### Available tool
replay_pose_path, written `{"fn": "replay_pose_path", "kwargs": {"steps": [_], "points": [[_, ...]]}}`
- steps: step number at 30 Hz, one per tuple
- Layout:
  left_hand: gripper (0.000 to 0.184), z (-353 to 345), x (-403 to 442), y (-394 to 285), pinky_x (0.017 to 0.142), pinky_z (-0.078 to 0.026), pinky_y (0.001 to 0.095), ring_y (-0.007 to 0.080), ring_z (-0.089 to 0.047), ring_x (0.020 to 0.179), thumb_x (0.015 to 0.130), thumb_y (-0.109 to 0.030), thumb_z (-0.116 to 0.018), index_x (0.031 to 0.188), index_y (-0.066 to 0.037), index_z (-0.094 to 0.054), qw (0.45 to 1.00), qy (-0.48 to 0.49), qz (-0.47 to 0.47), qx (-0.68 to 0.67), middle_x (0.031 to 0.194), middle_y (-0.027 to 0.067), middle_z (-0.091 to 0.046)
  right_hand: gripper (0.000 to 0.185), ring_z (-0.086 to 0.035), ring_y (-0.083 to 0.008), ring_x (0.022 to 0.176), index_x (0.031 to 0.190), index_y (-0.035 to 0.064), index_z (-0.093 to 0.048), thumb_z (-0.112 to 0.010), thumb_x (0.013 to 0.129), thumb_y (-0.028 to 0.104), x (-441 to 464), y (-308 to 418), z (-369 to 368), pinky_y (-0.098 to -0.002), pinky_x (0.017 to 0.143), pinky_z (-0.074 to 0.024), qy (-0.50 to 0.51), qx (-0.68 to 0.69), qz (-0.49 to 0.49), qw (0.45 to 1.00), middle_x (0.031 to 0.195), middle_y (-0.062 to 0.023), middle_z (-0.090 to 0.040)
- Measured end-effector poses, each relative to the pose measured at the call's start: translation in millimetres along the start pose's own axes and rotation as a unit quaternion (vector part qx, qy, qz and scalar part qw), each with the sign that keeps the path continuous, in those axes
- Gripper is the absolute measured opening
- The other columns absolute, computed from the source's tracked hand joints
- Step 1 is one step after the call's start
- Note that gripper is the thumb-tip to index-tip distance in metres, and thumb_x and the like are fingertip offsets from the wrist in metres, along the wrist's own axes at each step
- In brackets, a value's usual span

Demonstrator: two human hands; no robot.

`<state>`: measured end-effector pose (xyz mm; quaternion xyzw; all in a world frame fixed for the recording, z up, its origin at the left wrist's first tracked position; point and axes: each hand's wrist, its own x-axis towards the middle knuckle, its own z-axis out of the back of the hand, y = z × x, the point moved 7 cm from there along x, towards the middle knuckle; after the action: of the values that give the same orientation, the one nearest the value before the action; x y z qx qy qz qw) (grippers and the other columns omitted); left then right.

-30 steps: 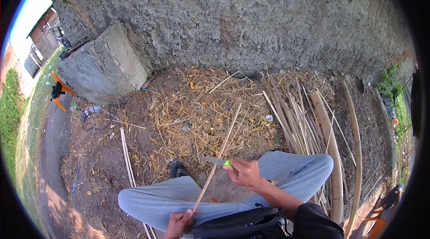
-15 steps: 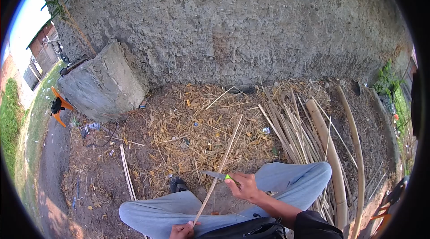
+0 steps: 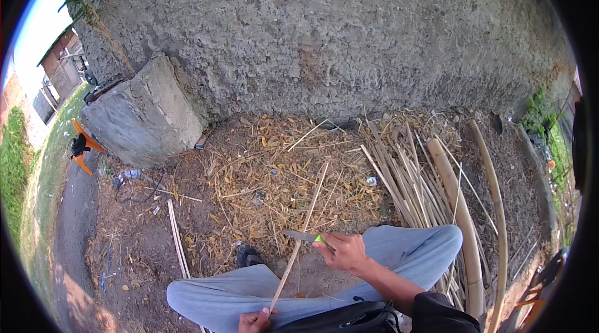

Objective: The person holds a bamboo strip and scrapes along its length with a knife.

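Note:
My right hand [image 3: 344, 250] is closed round the bright green handle of a knife [image 3: 302, 235], its blade pointing left. The blade crosses a thin bamboo strip [image 3: 310, 211] and appears to touch it near mid-length. At the lower edge of the view, my left hand [image 3: 254, 320] grips the near end of that strip beside my crossed leg. From there the strip slants up and away, its far end over the leaf litter. My fingers hide most of the knife handle.
Bamboo strips [image 3: 399, 186] lie piled at my right, beside a thick bamboo pole [image 3: 454, 208] and a thinner curved pole [image 3: 491, 195]. Two pale strips [image 3: 177, 239] lie at left. Ahead stand a concrete block [image 3: 146, 114] and a rough wall [image 3: 349, 39].
The bamboo strip's far end has swung a little left. My right hand and the knife have shifted slightly up, with the blade still across the strip. My left hand keeps its grip.

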<state>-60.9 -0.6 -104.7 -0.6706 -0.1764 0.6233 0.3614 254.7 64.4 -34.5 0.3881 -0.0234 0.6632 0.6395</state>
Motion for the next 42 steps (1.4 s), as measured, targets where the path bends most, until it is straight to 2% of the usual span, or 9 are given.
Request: {"fn": "replay_pose_path", "kwargs": {"steps": [2,9,14,24,28,37,39,40,42], "points": [[0.041,-1.9,-4.4,-5.1,0.038,-0.022,0.0228,0.0052,-0.030,0.042,0.096,-0.039,-0.056,0.063,-0.016,-0.049,0.999,0.022,-0.034,0.006,0.054,-0.0062,-0.040,0.024,-0.058,-0.0193,0.043,0.090,0.0089,-0.072,-0.072,0.085,0.032,1.5,-4.7,-5.3,-0.0329,0.035,-0.0401,-0.006,0.008,0.004,1.000,0.062,-0.0024,-0.064],[0.041,3.6,0.1,2.3,0.039,-0.023,0.0231,0.0047,-0.031,0.043,0.097,-0.041,-0.057,0.064,-0.016,-0.052,0.999,0.026,-0.043,0.004,0.055,-0.0067,-0.041,0.023,-0.056,-0.0171,0.042,0.088,0.0105,-0.071,-0.073,0.085,0.033,8.9,-6.6,-16.5,-0.0323,0.034,-0.0378,-0.046,-0.022,0.049,0.998,0.062,0.0002,-0.062],[0.044,-0.7,-4.4,-6.0,0.040,-0.024,0.0231,0.0047,-0.033,0.044,0.096,-0.045,-0.058,0.063,-0.016,-0.053,0.998,0.021,-0.054,0.017,0.055,-0.0073,-0.043,0.022,-0.056,-0.0176,0.041,0.088,0.0112,-0.071,-0.072,0.085,0.033,8.5,-17.9,-22.0,-0.0326,0.033,-0.0377,-0.064,-0.016,0.035,0.997,0.063,0.0004,-0.063],[0.045,5.3,3.8,7.0,0.041,-0.026,0.0240,0.0051,-0.034,0.045,0.097,-0.045,-0.056,0.063,-0.016,-0.052,0.999,0.032,-0.031,0.025,0.055,-0.0064,-0.043,0.024,-0.056,-0.0187,0.041,0.089,0.0102,-0.071,-0.072,0.085,0.034,4.0,-20.4,-29.5,-0.0330,0.033,-0.0388,-0.070,-0.013,0.021,0.997,0.064,-0.0002,-0.063],[0.047,5.5,2.6,1.9,0.041,-0.025,0.0240,0.0050,-0.034,0.046,0.097,-0.045,-0.055,0.062,-0.016,-0.052,0.996,0.021,-0.053,0.062,0.055,-0.0064,-0.042,0.025,-0.057,-0.0187,0.041,0.088,0.0098,-0.071,-0.072,0.085,0.034,4.3,-20.2,-26.5,-0.0330,0.033,-0.0391,-0.074,-0.010,0.005,0.997,0.064,-0.0006,-0.063],[0.048,1.7,-1.3,-5.6,0.043,-0.026,0.0244,0.0050,-0.035,0.047,0.097,-0.047,-0.055,0.061,-0.015,-0.053,0.995,0.009,-0.048,0.085,0.056,-0.0071,-0.043,0.025,-0.055,-0.0192,0.038,0.089,0.0103,-0.072,-0.068,0.089,0.035,8.7,-30.6,-29.8,-0.0329,0.033,-0.0378,-0.067,-0.020,-0.008,0.998,0.061,-0.0028,-0.064],[0.049,4.3,-2.8,-1.8,0.043,-0.026,0.0246,0.0049,-0.035,0.047,0.097,-0.048,-0.055,0.061,-0.014,-0.054,0.995,0.003,-0.047,0.089,0.056,-0.0073,-0.043,0.026,-0.055,-0.0209,0.038,0.090,0.0094,-0.073,-0.067,0.090,0.034,10.3,-54.1,-31.8,-0.0350,0.033,-0.0382,-0.086,-0.026,-0.082,0.993,0.060,-0.0036,-0.064],[0.049,4.5,-7.4,-2.4,0.043,-0.026,0.0249,0.0046,-0.035,0.047,0.097,-0.049,-0.055,0.064,-0.012,-0.057,0.989,0.009,-0.085,0.123,0.055,-0.0073,-0.042,0.026,-0.055,-0.0209,0.038,0.090,0.0094,-0.073,-0.067,0.090,0.034,13.3,-67.2,-25.6,-0.0350,0.033,-0.0382,-0.086,-0.026,-0.081,0.993,0.060,-0.0036,-0.064],[0.050,9.0,-6.1,-0.9,0.043,-0.025,0.0251,0.0044,-0.035,0.047,0.097,-0.050,-0.054,0.067,-0.010,-0.061,0.979,0.016,-0.125,0.159,0.055,-0.0072,-0.042,0.027,-0.060,-0.0247,0.046,0.090,0.0093,-0.073,-0.066,0.091,0.035,27.5,-108.4,-11.0,-0.0384,0.041,-0.0433,-0.037,-0.087,-0.183,0.978,0.058,-0.0059,-0.062]]}}
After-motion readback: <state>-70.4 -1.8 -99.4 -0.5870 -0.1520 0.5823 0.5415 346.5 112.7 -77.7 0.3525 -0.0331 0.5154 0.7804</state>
